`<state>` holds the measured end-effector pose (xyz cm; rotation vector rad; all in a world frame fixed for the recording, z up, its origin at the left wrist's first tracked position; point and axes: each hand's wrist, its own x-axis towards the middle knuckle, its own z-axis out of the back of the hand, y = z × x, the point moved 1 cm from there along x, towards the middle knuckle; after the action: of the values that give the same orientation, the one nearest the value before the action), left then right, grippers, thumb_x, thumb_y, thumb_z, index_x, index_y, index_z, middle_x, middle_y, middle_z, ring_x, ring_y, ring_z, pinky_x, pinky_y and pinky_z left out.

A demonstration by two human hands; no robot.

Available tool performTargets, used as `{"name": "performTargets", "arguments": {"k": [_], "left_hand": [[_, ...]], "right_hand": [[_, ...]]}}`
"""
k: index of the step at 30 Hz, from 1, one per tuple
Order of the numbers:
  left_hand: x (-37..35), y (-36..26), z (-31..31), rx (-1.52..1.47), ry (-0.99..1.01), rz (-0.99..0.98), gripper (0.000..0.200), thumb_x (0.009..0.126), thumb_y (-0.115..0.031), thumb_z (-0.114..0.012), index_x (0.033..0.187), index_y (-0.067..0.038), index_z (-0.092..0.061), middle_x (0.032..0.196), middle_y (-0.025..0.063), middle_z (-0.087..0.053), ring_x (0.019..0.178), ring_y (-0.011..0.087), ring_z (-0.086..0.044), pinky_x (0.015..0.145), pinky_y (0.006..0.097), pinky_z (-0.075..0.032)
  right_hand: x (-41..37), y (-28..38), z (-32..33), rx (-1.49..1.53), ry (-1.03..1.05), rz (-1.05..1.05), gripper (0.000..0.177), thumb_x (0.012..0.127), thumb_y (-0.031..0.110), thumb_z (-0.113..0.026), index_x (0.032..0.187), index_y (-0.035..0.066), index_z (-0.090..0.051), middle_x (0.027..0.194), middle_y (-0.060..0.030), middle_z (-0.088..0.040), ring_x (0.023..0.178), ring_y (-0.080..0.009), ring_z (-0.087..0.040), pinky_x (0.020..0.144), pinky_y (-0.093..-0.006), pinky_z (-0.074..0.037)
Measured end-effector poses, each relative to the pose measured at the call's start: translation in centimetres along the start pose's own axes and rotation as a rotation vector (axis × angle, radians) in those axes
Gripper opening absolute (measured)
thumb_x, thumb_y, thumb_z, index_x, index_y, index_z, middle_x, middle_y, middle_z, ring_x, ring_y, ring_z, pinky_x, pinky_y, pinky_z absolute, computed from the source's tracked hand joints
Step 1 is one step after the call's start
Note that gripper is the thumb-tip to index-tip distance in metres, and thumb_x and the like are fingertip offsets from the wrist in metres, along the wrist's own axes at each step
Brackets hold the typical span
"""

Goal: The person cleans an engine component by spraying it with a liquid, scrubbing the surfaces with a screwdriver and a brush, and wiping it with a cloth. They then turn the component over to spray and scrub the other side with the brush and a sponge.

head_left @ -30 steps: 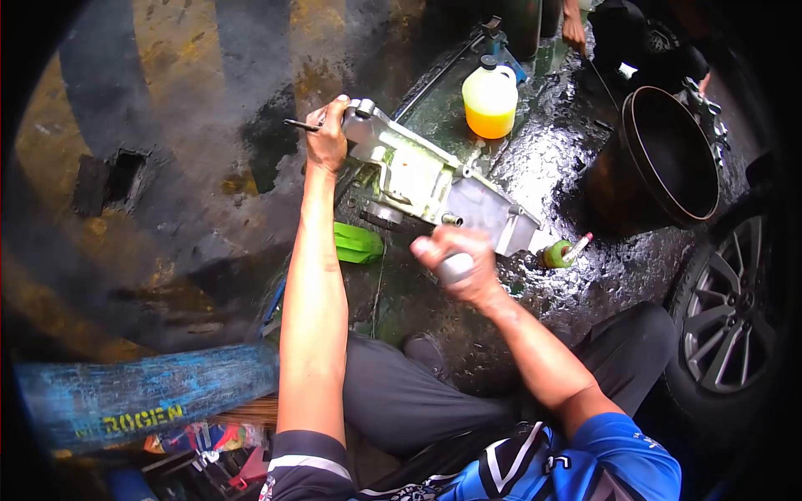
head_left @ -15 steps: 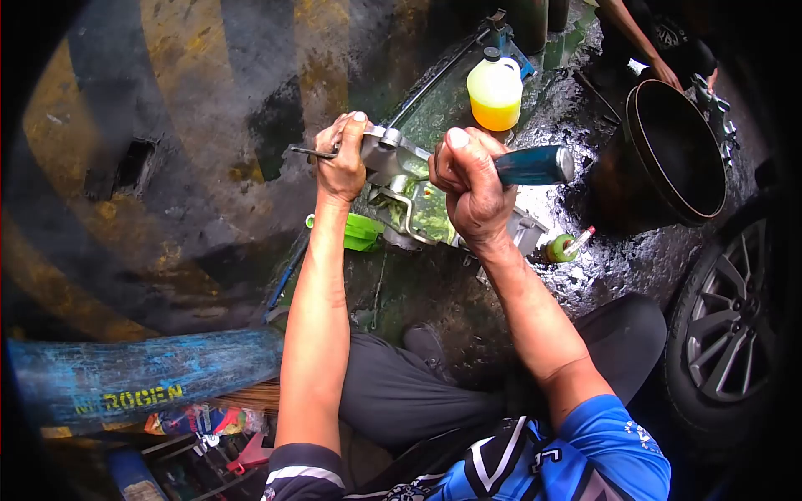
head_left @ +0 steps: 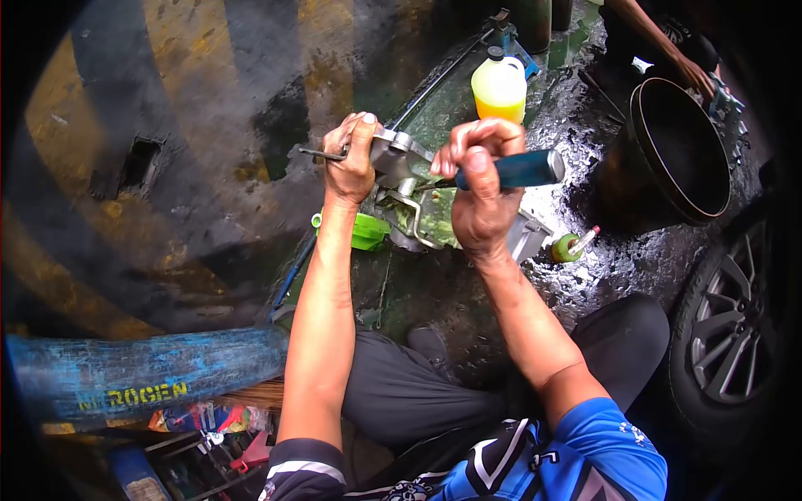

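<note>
left hand clamped on metal housing, right hand fisted round blue-handled tool, yellow jug, black tub beyond

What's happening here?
A person sits on a wet floor, working on a metal housing. The left hand grips a thin rod at the housing's end. The right hand clenches a blue-handled tool just above the housing. A jug of yellow fluid and a black bucket stand behind. Another person's hand reaches near the bucket.
</note>
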<state>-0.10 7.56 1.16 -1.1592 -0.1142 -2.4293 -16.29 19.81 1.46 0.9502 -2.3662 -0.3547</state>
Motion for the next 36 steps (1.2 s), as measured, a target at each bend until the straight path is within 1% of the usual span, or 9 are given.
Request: {"name": "performTargets", "arguments": {"k": [3, 5, 9, 13, 17, 21, 24, 28, 36], "left_hand": [[0.1, -0.2, -0.3, -0.087, 0.003, 0.035, 0.017, 0.09, 0.004, -0.059, 0.106, -0.001, -0.064, 0.08, 0.0134, -0.066, 0.071, 0.0329, -0.066, 0.07, 0.0425, -0.056], [0.2, -0.2, -0.5, -0.097, -0.023, -0.002, 0.013, 0.091, 0.004, -0.056, 0.1, -0.002, -0.064, 0.078, 0.0131, -0.065, 0.069, 0.033, -0.065, 0.07, 0.0426, -0.055], [0.9, -0.8, -0.3, -0.201, 0.001, 0.042, 0.018, 0.102, -0.007, -0.047, 0.096, -0.003, -0.063, 0.073, 0.0115, -0.066, 0.061, 0.0239, -0.062, 0.067, 0.0355, -0.054], [1.9, -2.2, -0.2, -0.198, 0.024, 0.05, 0.031, 0.101, -0.014, -0.045, 0.079, 0.002, -0.059, 0.071, 0.0124, -0.064, 0.061, 0.0245, -0.059, 0.071, 0.0353, -0.05], [2.4, -2.9, 0.0, -0.485, 0.082, 0.426, 0.031, 0.098, -0.013, -0.045, 0.073, 0.002, -0.056, 0.069, 0.0133, -0.059, 0.062, 0.0304, -0.054, 0.065, 0.0399, -0.043], [2.9, -3.1, -0.3, -0.387, 0.033, 0.229, 0.034, 0.098, -0.017, -0.048, 0.07, 0.003, -0.056, 0.068, 0.0128, -0.059, 0.063, 0.0285, -0.054, 0.067, 0.0397, -0.043], [2.9, -3.2, -0.2, -0.499, 0.063, 0.394, 0.035, 0.097, -0.017, -0.048, 0.07, 0.003, -0.057, 0.067, 0.0127, -0.058, 0.063, 0.0286, -0.054, 0.066, 0.0391, -0.043], [2.9, -3.2, -0.2, -0.362, 0.033, 0.26, 0.036, 0.097, -0.018, -0.049, 0.07, 0.002, -0.057, 0.068, 0.0126, -0.059, 0.064, 0.0284, -0.055, 0.068, 0.0389, -0.044], [3.1, -3.2, -0.4, -0.419, 0.021, 0.368, 0.034, 0.098, -0.016, -0.048, 0.072, 0.003, -0.058, 0.07, 0.0137, -0.061, 0.065, 0.0307, -0.058, 0.069, 0.0392, -0.046]], "right_hand": [[1.4, 1.6, 0.1, 0.063, 0.001, 0.006, 0.029, 0.095, 0.014, -0.066, 0.114, 0.004, -0.047, 0.092, -0.0079, -0.057, 0.074, -0.0138, -0.056, 0.068, -0.0316, -0.049], [1.7, 2.8, 0.2, 0.213, -0.03, -0.126, 0.017, 0.096, 0.012, -0.065, 0.093, 0.004, -0.051, 0.072, -0.0043, -0.053, 0.059, -0.0091, -0.049, 0.054, -0.0264, -0.04], [2.3, 3.7, -0.8, 0.041, 0.0, -0.179, 0.033, 0.095, 0.012, -0.067, 0.07, 0.006, -0.046, 0.055, 0.0005, -0.046, 0.045, -0.0049, -0.037, 0.042, -0.024, -0.029], [2.3, 4.5, -1.0, 0.017, 0.072, -0.211, 0.033, 0.094, 0.009, -0.066, 0.068, 0.006, -0.045, 0.054, 0.0015, -0.045, 0.044, -0.0035, -0.035, 0.042, -0.0243, -0.027], [2.4, 4.7, -0.6, 0.056, 0.081, -0.25, 0.033, 0.093, 0.009, -0.065, 0.067, 0.006, -0.045, 0.054, 0.0019, -0.045, 0.044, -0.0037, -0.034, 0.041, -0.0242, -0.026], [2.3, 5.0, -0.5, 0.072, 0.104, -0.23, 0.032, 0.093, 0.007, -0.064, 0.067, 0.005, -0.045, 0.055, 0.0016, -0.045, 0.044, -0.0043, -0.035, 0.041, -0.0248, -0.026], [1.6, 3.9, -0.3, -0.003, 0.082, -0.333, 0.032, 0.091, 0.006, -0.064, 0.066, 0.005, -0.045, 0.055, 0.0016, -0.046, 0.044, -0.0051, -0.038, 0.041, -0.0252, -0.028], [1.8, 5.3, 0.1, 0.07, 0.101, -0.239, 0.033, 0.091, 0.007, -0.064, 0.065, 0.005, -0.044, 0.054, 0.0009, -0.045, 0.045, -0.0056, -0.04, 0.042, -0.0259, -0.029], [1.4, 4.6, 0.3, 0.134, 0.1, -0.196, 0.032, 0.091, 0.006, -0.062, 0.068, 0.006, -0.039, 0.054, -0.0003, -0.042, 0.044, -0.0065, -0.034, 0.042, -0.0274, -0.028]]}}
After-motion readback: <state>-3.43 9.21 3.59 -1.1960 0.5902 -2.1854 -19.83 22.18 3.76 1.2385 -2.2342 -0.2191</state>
